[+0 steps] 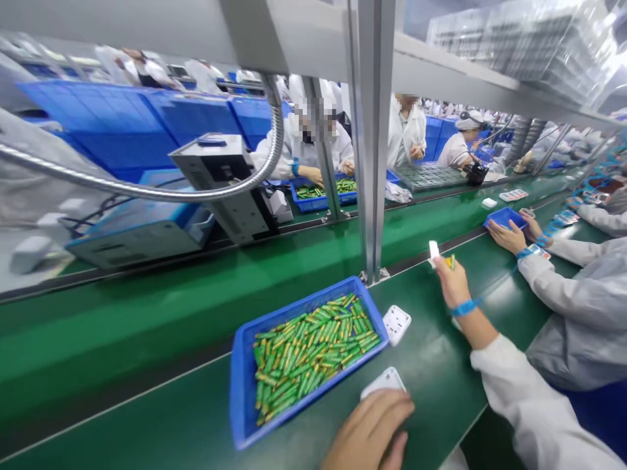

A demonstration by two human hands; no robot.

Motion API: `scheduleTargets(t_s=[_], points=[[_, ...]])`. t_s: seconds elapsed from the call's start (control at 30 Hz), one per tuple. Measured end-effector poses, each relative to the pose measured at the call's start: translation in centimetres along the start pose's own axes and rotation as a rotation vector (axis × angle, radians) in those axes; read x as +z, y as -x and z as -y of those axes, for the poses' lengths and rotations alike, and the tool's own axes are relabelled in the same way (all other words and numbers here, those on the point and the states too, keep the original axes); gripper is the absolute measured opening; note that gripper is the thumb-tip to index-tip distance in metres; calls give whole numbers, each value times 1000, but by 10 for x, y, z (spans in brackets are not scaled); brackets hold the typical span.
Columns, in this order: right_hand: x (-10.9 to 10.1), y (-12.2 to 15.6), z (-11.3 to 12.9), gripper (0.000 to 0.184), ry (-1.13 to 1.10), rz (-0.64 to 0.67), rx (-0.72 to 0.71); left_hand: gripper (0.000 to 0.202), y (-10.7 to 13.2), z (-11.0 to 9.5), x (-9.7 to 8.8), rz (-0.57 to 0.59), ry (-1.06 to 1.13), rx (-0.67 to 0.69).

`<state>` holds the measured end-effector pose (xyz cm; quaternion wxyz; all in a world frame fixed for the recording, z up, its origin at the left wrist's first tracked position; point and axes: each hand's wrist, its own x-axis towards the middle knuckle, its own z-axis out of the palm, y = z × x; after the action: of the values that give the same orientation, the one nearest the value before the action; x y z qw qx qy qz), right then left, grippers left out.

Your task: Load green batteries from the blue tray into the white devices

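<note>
My left hand (369,427), at the bottom of the view, has its fingers bent and close together over a white plastic casing (385,380). Its grip underneath is partly hidden. My right hand (453,284), with a blue wrist strap, reaches forward over the green bench. It is closed on a small white piece (434,249), blurred and seen nearly edge-on. A green and yellow battery-like cylinder (451,262) shows beside its fingers. Left of my hands stands a blue tray (236,385) full of green, gold-ended cylinders (313,349). Another white casing (396,325) with slots lies against the tray's right side.
A metal post (375,143) rises behind the tray. Behind it runs a green belt (161,313). To the right, a co-worker's hands (509,236) hold a blue bin (504,219). Across the belt, another person works at a blue tray (306,203). A grey machine (225,189) stands at left.
</note>
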<state>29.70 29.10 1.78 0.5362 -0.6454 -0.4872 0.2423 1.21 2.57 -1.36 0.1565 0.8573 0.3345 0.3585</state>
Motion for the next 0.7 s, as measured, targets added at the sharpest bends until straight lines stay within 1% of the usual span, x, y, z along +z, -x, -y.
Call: scheduleTargets(t_s=[0.07, 0.1, 0.13, 0.2, 0.27, 0.33, 0.4, 0.47, 0.57, 0.7], points=[[-9, 65, 5, 44, -449, 85, 93, 53, -26, -14, -5, -72, 68, -59], [-13, 98, 8, 45, -617, 137, 159, 56, -39, -21, -6, -119, 95, -87], [-18, 128, 12, 45, -726, 176, 218, 59, -52, -26, -6, -160, 114, -111], [-27, 180, 24, 43, -850, 212, 307, 60, -72, -34, -3, -223, 134, -137], [-35, 216, 37, 40, -920, 218, 349, 51, -83, -38, -1, -275, 133, -130], [-42, 237, 50, 39, -961, 215, 351, 32, -85, -41, -1, -300, 135, -107], [-47, 247, 59, 38, -983, 219, 340, 15, -82, -45, -6, -299, 150, -90], [-52, 252, 65, 37, -1001, 233, 338, 10, -78, -49, -13, -295, 193, -107], [-57, 256, 66, 39, -1038, 284, 345, 12, -75, -53, -23, -324, 309, -226], [-63, 258, 63, 43, -1059, 346, 364, 11, -74, -46, -30, -371, 524, -455]])
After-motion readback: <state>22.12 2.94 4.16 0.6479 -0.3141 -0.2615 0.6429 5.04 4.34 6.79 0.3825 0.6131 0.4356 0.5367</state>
